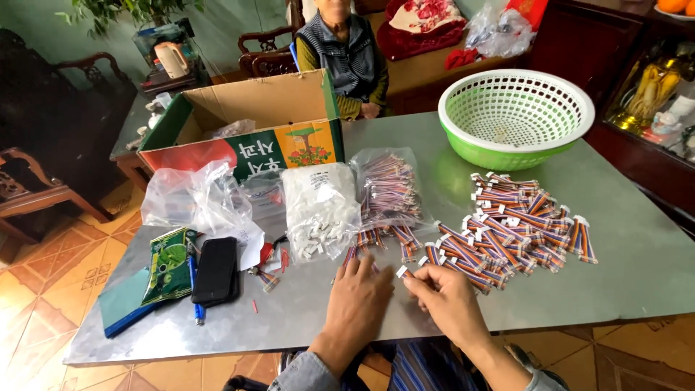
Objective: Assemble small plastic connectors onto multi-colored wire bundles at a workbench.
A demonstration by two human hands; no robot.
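You sit at one grey metal table (622, 268), smooth and dully reflective, standing on an orange patterned tile floor (43, 304) with dark carved wooden chairs (29, 188) at 9 o'clock. At 11 o'clock sits one open cardboard box (253, 108) with a green and orange printed front, and behind it at 12 o'clock another person (344, 51) sits in a dark striped vest. At 1 o'clock stands one round green plastic basket (515, 116) with a white perforated liner. Three plastic bags lie mid-table: one crumpled clear bag (192, 199) at 10 o'clock, one bag of small white connectors (320, 210) at 12 o'clock, and one bag of wires (387, 188) just beside it. At 2 o'clock spreads one heap of short ribbon cables (525, 224), striped orange, blue and white with white plug ends, too many to count. At 9 o'clock lie one black phone (216, 270), one green foil packet (168, 262), one blue flat folder (123, 304) and one blue pen (195, 297). Your left hand (356, 297) rests palm-down on the table with fingers loosely spread, holding nothing that you can see. Your right hand (447, 293) has its fingertips pinched on one cable (404, 273), its white end poking out toward your left hand, right at the table's near edge at 6 o'clock.
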